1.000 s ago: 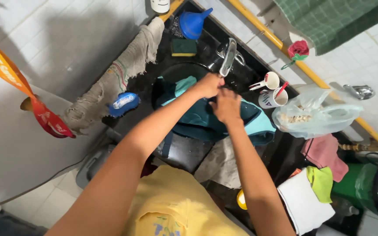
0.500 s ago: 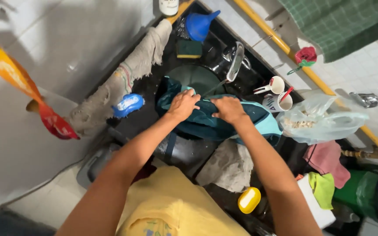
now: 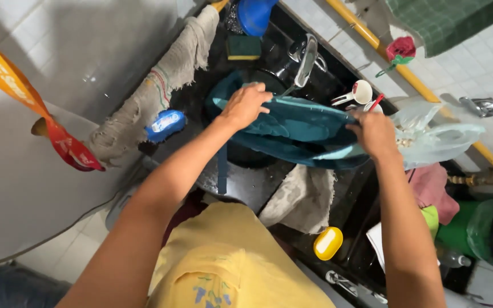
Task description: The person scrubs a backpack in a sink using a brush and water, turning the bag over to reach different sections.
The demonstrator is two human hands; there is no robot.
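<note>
1. While the cloth (image 3: pixel 298 128) is hanging stretched over the dark sink (image 3: pixel 246 165), the left hand (image 3: pixel 245 105) is gripping its far left edge with fingers curled shut on the fabric.
2. The right hand (image 3: pixel 375 134) is clenching the cloth's right end, fist closed, just beside a clear bag (image 3: pixel 440 137).
3. A strap is dangling from the cloth toward the wet worktop (image 3: pixel 258 188).
4. A faucet (image 3: pixel 306 57) is standing behind the cloth, with a sponge (image 3: pixel 243 47) and a blue funnel (image 3: pixel 255 14) beyond it.
5. A grey rag (image 3: pixel 303 197) is draping over the worktop's near edge, and a yellow soap (image 3: pixel 327 243) is lying near it.
6. A beige towel (image 3: pixel 155 97) is lying along the left rim, next to a blue brush (image 3: pixel 165 125).
</note>
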